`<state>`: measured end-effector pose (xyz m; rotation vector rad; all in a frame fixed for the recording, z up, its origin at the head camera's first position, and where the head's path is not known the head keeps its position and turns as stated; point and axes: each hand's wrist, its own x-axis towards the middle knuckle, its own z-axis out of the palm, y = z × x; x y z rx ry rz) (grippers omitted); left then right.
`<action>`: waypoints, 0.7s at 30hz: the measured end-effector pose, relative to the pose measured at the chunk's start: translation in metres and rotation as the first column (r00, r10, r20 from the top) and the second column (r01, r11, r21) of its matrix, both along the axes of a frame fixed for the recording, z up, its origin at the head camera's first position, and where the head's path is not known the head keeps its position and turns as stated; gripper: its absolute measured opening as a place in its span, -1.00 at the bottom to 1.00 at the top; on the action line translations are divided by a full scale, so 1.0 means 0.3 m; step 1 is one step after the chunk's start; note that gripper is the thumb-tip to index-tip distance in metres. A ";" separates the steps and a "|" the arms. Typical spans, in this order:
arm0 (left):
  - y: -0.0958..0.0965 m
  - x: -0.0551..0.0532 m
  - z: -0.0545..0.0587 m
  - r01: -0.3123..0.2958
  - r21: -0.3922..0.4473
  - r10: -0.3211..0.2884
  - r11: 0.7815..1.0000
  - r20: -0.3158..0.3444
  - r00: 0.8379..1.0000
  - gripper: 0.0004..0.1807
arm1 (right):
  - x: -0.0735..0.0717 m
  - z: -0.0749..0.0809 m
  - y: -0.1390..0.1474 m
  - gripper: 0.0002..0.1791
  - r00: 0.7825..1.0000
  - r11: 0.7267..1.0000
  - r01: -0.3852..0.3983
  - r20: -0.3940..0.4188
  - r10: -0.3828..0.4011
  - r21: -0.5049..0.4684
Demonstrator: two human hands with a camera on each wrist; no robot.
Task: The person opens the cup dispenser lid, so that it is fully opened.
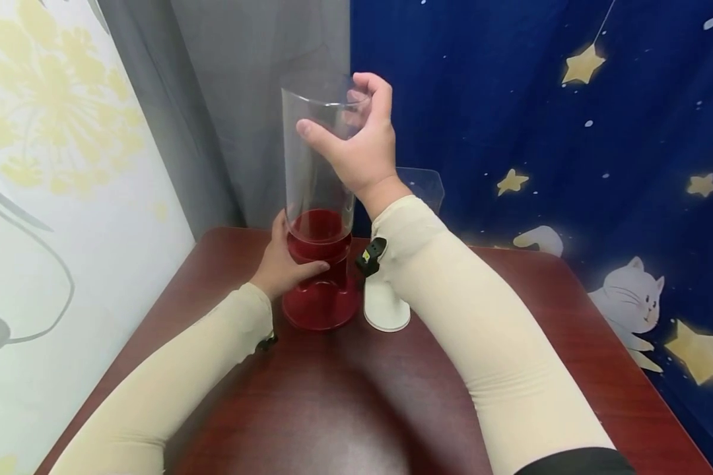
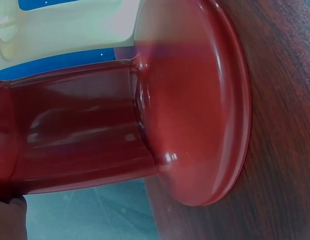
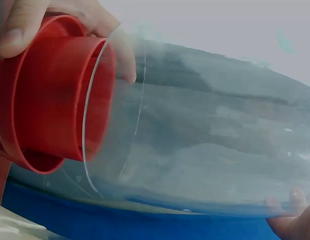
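Note:
On the table stands a red plastic base [image 1: 319, 309] with a wide round foot and a ringed collar at its top. My left hand [image 1: 279, 260] grips it around the collar, thumb in front. Above it, upright, is a clear plastic cylinder [image 1: 300, 171]. My right hand [image 1: 368, 145] holds the cylinder near its upper rim, thumb on the near side and fingers around the far right. In the right wrist view, the cylinder's lower rim overlaps the inner ring of the red collar [image 3: 49, 100]. The left wrist view shows the base's foot [image 2: 195, 110] flat on the wood.
Just right of the red base, partly behind my right forearm, is a white rounded piece [image 1: 386, 311]. A clear panel [image 1: 424, 185] rises behind that forearm. The brown table [image 1: 309, 396] backs onto a grey curtain [image 1: 243, 99] and a blue star-patterned curtain [image 1: 481, 99].

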<state>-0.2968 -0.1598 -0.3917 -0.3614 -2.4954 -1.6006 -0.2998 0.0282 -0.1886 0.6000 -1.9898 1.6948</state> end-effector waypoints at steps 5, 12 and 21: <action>-0.006 -0.005 -0.004 0.014 -0.049 -0.017 0.999 -0.061 0.998 0.28 | 0.022 0.031 0.016 0.01 0.998 0.997 -0.038 -0.061 0.033 -0.073; -0.016 -0.014 -0.020 0.045 -0.055 -0.053 0.997 -0.159 0.986 0.13 | 0.069 0.042 0.032 -0.03 0.989 0.984 -0.118 -0.100 0.105 -0.132; -0.021 -0.023 -0.031 0.072 -0.032 -0.078 0.997 -0.247 0.966 0.11 | 0.146 0.031 0.076 -0.07 0.970 0.963 -0.212 -0.156 0.187 -0.165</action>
